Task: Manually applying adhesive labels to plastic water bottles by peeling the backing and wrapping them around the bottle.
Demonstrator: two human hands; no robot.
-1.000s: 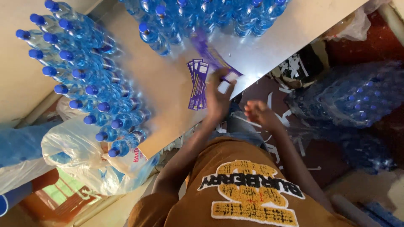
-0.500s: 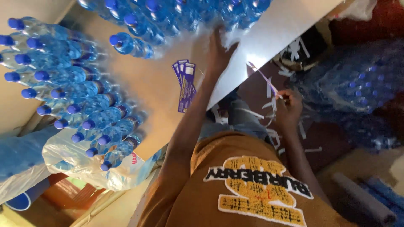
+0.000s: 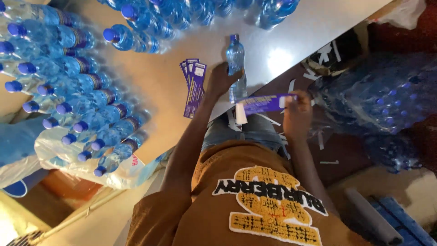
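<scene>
My left hand (image 3: 222, 78) grips a clear water bottle (image 3: 236, 59) with a blue cap, standing near the front edge of the pale table (image 3: 291, 41). My right hand (image 3: 297, 107) holds a purple label strip (image 3: 261, 104) stretched out level, just off the table's edge beside the bottle's base. A small stack of purple labels (image 3: 193, 86) lies fanned on the table, just left of my left hand.
Many blue-capped water bottles (image 3: 77, 86) crowd the table's left side and far end (image 3: 182, 13). A shrink-wrapped pack of bottles (image 3: 378, 95) sits on the floor at right, with white paper strips (image 3: 321, 59) scattered nearby. A plastic bag (image 3: 114, 175) hangs at the lower left.
My left hand has pulled one bottle out of the far group toward the table's edge. My right hand has raised the purple label from the floor side up beside the bottle.
</scene>
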